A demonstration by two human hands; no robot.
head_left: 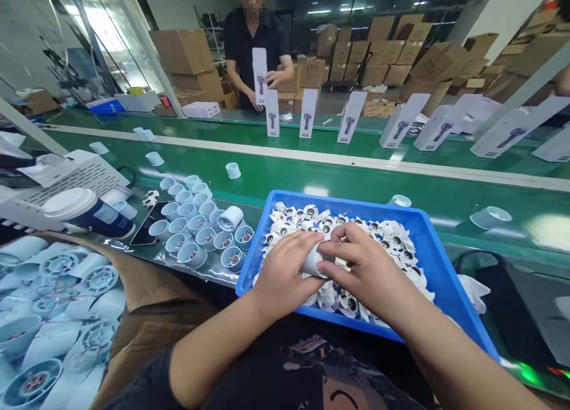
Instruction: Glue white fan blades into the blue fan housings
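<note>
My left hand point(287, 270) is wrapped round a light blue cup-shaped fan housing point(312, 261), its open end turned to the right. At that open end the thumb and fingers of my right hand point(356, 258) are closed together, touching the rim; whatever they pinch inside is hidden. Both hands are above a blue tray point(445, 267) full of small white fan impellers point(392, 238) with dark hubs. Left of the tray, several light blue housings point(196, 223) stand in a cluster, some showing red wires inside.
A cardboard box point(146, 285) heaped with housings is at lower left, near a lidded paper cup point(89, 211). Stray housings point(233, 170) and white product boxes point(307, 114) stand on the green conveyor point(200, 152). Across it, a person point(256, 30) handles a box. A black device point(521, 309) lies right.
</note>
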